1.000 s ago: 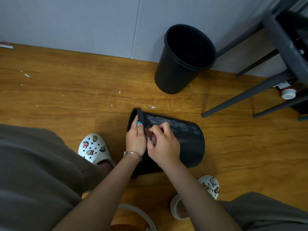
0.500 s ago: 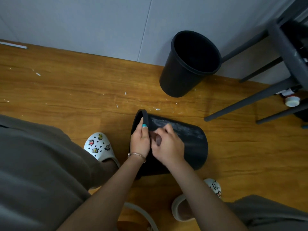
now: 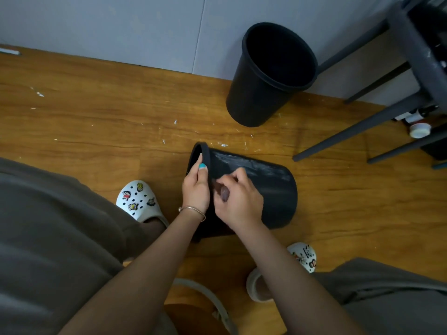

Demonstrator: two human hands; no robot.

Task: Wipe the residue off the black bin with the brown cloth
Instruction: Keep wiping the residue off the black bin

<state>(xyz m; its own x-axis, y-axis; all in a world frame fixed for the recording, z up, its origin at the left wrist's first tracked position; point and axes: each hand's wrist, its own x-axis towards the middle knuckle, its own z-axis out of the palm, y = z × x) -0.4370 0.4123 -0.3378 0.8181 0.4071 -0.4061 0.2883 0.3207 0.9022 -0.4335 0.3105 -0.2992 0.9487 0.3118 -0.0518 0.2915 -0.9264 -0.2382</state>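
Head view: black bin [image 3: 271,189] on its side at centre, whitish residue [image 3: 251,163] along top. Left hand [image 3: 196,187] grips rim at 9 o'clock. Right hand [image 3: 238,199] bunches brown cloth [image 3: 221,189] against wall. Risk: round bin rolls toward 12 if rim hold loosens; residue smears.

The bin [image 3: 266,189] lying on its side is black, its upper flank streaked with chalky white residue [image 3: 251,163]. The second bin [image 3: 263,93], standing by the wall, is plain black inside and out. A small bit of cloth [image 3: 223,191] showing in the right hand [image 3: 238,204] is dull brown. The left hand [image 3: 196,189] has a turquoise thumbnail and a thin gold-toned bangle [image 3: 192,210] at the wrist. The floor [image 3: 96,122] is warm honey-brown wood grain, flecked with white scraps. The wall [image 3: 121,27] is pale blue-grey. Both clogs [image 3: 137,199] are white with black holes and multicoloured cartoon charms. The trousers [image 3: 53,238] are grey-brown. The furniture legs [image 3: 358,126] are dark grey.
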